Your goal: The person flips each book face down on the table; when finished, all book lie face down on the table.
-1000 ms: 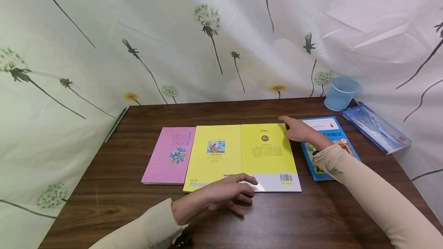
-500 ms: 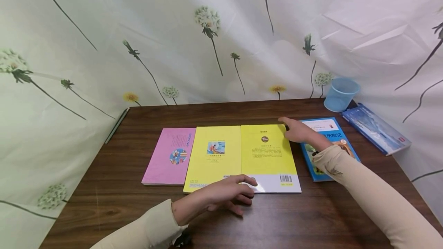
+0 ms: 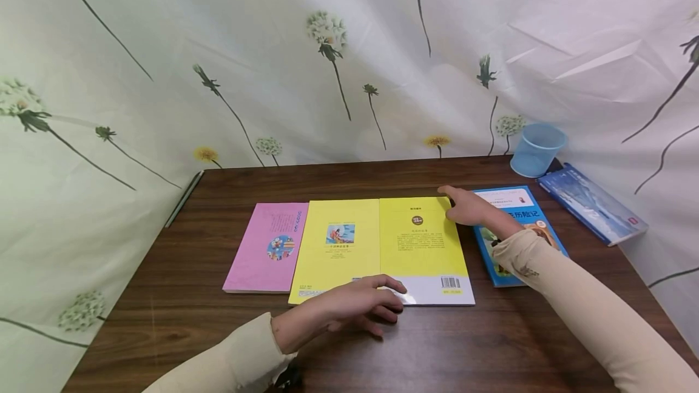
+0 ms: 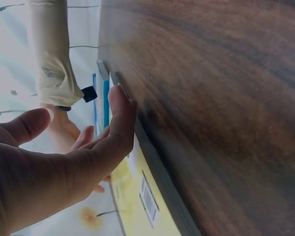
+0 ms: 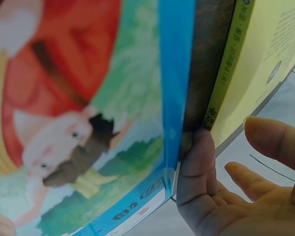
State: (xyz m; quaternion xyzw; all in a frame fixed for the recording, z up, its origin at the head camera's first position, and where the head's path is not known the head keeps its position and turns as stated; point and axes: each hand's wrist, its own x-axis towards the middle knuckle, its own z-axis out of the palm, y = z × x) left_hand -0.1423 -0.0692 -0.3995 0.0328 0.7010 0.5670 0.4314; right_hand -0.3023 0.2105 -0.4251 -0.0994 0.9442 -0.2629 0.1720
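Note:
Two yellow books lie side by side mid-table, one on the left (image 3: 335, 247) and one on the right (image 3: 423, 241). My left hand (image 3: 377, 305) rests at their near edge with relaxed fingers, the thumb (image 4: 120, 113) touching the right book's edge by the barcode. At that book's far right corner is my right hand (image 3: 464, 206), its fingers loosely spread. In the right wrist view its thumb (image 5: 199, 162) sits in the gap between the yellow book (image 5: 255, 73) and a blue picture book (image 5: 88, 113). My right forearm lies across the blue picture book (image 3: 519, 217).
A pink book (image 3: 267, 247) lies left of the yellow ones. A second blue book (image 3: 592, 202) and a pale blue cup (image 3: 537, 148) sit at the back right corner. The brown wooden table (image 3: 464, 344) is walled by a flower-print cloth (image 3: 327, 47).

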